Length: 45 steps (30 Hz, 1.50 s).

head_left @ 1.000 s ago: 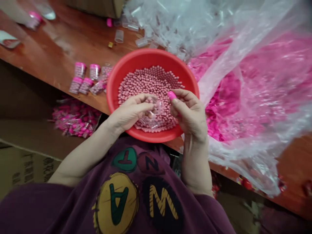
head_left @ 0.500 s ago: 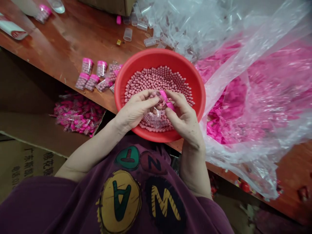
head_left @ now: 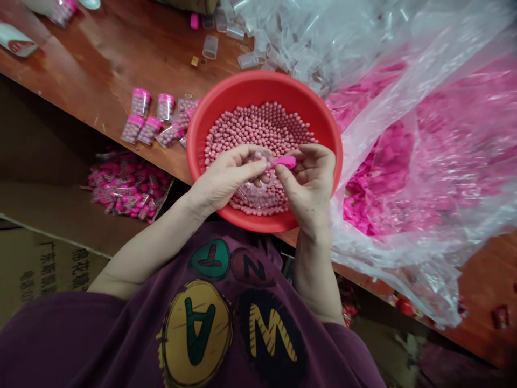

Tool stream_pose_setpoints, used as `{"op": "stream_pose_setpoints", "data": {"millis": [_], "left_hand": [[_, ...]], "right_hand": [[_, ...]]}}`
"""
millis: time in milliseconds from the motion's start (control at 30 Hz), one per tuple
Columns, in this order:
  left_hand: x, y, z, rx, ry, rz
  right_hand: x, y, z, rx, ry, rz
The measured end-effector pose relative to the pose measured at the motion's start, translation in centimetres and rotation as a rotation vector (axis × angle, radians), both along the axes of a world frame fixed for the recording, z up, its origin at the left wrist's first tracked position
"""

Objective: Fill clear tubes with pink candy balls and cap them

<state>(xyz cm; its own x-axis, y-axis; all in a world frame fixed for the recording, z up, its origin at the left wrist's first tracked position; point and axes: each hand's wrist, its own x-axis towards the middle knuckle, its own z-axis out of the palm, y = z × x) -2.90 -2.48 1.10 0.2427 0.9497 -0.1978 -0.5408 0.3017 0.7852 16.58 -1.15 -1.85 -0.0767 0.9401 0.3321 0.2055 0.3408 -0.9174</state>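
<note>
Over the red basin (head_left: 194, 129), my left hand (head_left: 218, 175) is closed around a small clear container (head_left: 263, 156) with pink beads inside, partly hidden by the fingers. My right hand (head_left: 311, 183) pinches a bright pink cap (head_left: 286, 161) at the container's end, thumb in front and fingers curled behind. Whether the cap is fully seated, I cannot tell. Below the hands, a clear plastic piece (head_left: 258, 196) lies on the loose pink beads (head_left: 242, 124) that fill the basin's bottom.
Several filled jars with pink lids (head_left: 140, 102) stand or lie left of the basin. Empty clear cups (head_left: 210, 47) are heaped behind it. A plastic bag of pink caps (head_left: 388, 178) spreads to the right. Below the table edge, a carton holds many pink-capped pieces (head_left: 129, 186).
My right hand has turned and shifted slightly, its fingers more curled. Two separate pink parts showed between the hands before; now one pink shape shows, lying level. The view has shifted a little.
</note>
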Motion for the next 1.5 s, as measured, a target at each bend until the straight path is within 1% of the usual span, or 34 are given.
{"op": "stream_pose_setpoints", "data": {"millis": [100, 167, 233, 400, 500, 567, 667, 767, 833, 900, 967, 1000, 1133, 1200, 1300, 1400, 1500], "left_hand": [[-0.1, 0.0, 0.1, -0.011, 0.001, -0.060], [-0.2, -0.1, 0.1, -0.007, -0.001, -0.097], [-0.2, -0.2, 0.1, 0.003, 0.005, -0.117], [-0.3, -0.3, 0.2, 0.012, 0.044, -0.131], [-0.3, -0.3, 0.2, 0.015, 0.052, -0.145], [-0.3, -0.3, 0.2, 0.025, 0.048, -0.149], [-0.3, -0.4, 0.2, 0.026, 0.045, -0.139], [-0.3, -0.3, 0.1, 0.007, 0.025, -0.152], [-0.3, -0.3, 0.0, -0.001, -0.008, -0.161], [-0.3, -0.2, -0.2, -0.004, -0.046, -0.158], [-0.2, -0.2, -0.3, -0.011, -0.079, -0.154], [-0.2, -0.1, -0.2, -0.020, -0.093, -0.152], [-0.1, 0.0, 0.0, -0.040, -0.112, -0.139], [0.0, 0.1, 0.2, -0.025, -0.091, -0.134], [0.0, 0.1, 0.2, -0.013, -0.035, -0.126], [0.1, 0.0, 0.0, 0.006, 0.015, -0.113], [0.3, -0.1, -0.1, 0.028, 0.053, -0.087]], "right_hand": [[0.1, 0.2, -0.3, -0.054, 0.098, -0.094], [0.1, 0.1, -0.1, -0.079, 0.145, -0.156], [0.0, -0.1, 0.2, -0.106, 0.173, -0.180], [0.1, -0.4, 1.0, -0.179, 0.178, -0.191], [0.2, -0.5, 1.6, -0.224, 0.132, -0.156], [0.1, -0.8, 2.0, -0.228, 0.073, -0.115], [0.0, -1.2, 2.4, -0.167, -0.004, -0.073], [0.0, -1.4, 2.6, -0.014, -0.069, -0.061], [0.2, -1.4, 2.6, 0.106, -0.180, -0.051], [0.4, -1.4, 2.7, 0.181, -0.316, -0.032], [0.6, -1.2, 2.8, 0.190, -0.397, -0.024], [0.6, -1.2, 2.8, 0.182, -0.401, -0.036], [0.2, -1.1, 3.6, 0.151, -0.255, -0.100], [-0.2, -1.2, 4.1, 0.138, -0.207, -0.082], [-0.7, -1.2, 4.6, 0.131, -0.215, -0.062], [-1.1, -1.2, 4.5, 0.123, -0.213, -0.069], [-1.5, -1.3, 4.2, 0.153, -0.211, -0.083]]}}
